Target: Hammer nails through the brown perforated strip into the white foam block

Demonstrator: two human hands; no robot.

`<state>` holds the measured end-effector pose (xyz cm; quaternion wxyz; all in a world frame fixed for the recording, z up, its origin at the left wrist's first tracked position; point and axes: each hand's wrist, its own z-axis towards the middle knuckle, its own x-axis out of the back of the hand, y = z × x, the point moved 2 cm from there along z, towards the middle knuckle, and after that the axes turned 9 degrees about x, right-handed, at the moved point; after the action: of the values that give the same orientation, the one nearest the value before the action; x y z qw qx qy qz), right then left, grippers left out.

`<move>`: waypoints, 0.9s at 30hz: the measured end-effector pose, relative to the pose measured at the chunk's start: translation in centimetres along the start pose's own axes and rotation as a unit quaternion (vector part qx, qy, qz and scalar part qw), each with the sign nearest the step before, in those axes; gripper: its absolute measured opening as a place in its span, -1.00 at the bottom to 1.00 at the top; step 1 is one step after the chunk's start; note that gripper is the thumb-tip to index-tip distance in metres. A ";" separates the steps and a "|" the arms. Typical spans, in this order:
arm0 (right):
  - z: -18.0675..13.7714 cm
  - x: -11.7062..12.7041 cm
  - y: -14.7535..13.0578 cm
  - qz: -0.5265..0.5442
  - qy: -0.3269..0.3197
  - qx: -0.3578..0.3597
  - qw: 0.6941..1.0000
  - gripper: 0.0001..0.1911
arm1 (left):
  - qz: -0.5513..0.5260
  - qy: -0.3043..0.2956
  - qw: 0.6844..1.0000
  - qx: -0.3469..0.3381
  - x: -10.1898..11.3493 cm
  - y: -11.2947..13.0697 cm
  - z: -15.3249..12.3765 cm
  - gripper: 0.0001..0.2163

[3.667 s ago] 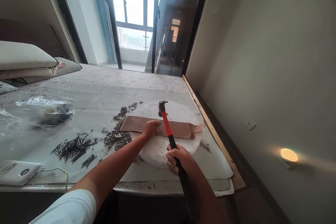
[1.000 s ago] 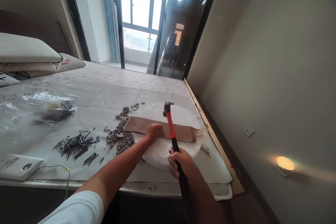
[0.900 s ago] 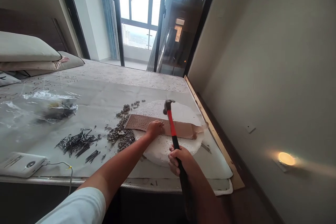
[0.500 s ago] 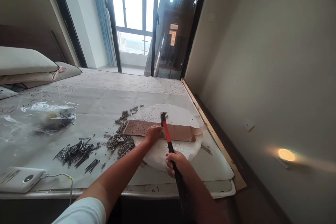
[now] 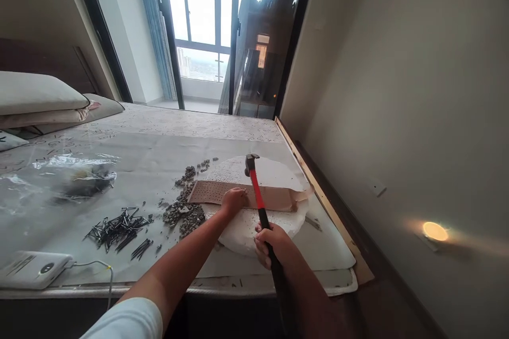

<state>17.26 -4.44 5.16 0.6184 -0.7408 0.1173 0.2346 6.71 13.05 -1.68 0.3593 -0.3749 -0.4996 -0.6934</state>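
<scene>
hammer (image 5: 256,189) partly hidden in right grip (image 5: 272,243), pillow (image 5: 40,92) cropped

The hammer (image 5: 257,196) I'm holding in my right hand (image 5: 274,243) has a dark claw head, a bright red upper shaft and a black grip below; it slants away from me, head up and apart from the strip. That brown strip (image 5: 275,197) lies flat across the round white slab (image 5: 238,230), its left part dotted with rows of small dark holes, its right end ragged with a paler flap. The slab lies flat too, pitted in places. My left hand (image 5: 234,201) rests on the strip, pinching a thin piece (image 5: 245,191) too small to make out.
</scene>
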 end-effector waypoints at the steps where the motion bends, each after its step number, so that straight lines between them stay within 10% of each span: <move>1: 0.2 0.1 0.2 -0.003 0.004 -0.020 1.000 -0.80 | 0.000 0.000 1.000 0.002 0.0 0.0 0.0 -0.68; 12: -0.4 0.0 -1.0 0.022 -0.020 0.026 0.999 -0.81 | -0.149 0.038 0.988 0.012 0.2 -0.8 0.2 -0.86; 20: 1.5 2.3 2.3 0.022 0.028 -0.122 0.992 -0.85 | -0.373 0.011 0.914 0.157 1.1 -2.0 1.3 -0.88; 27: 0.9 1.9 2.0 -0.017 0.029 -0.033 0.999 -0.83 | -0.484 -0.056 0.854 0.182 1.8 -2.2 1.5 -0.91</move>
<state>17.85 -3.76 2.40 0.5940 -0.7690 0.1152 0.2061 4.25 14.79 -0.73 0.0112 -0.0519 -0.7546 -0.6540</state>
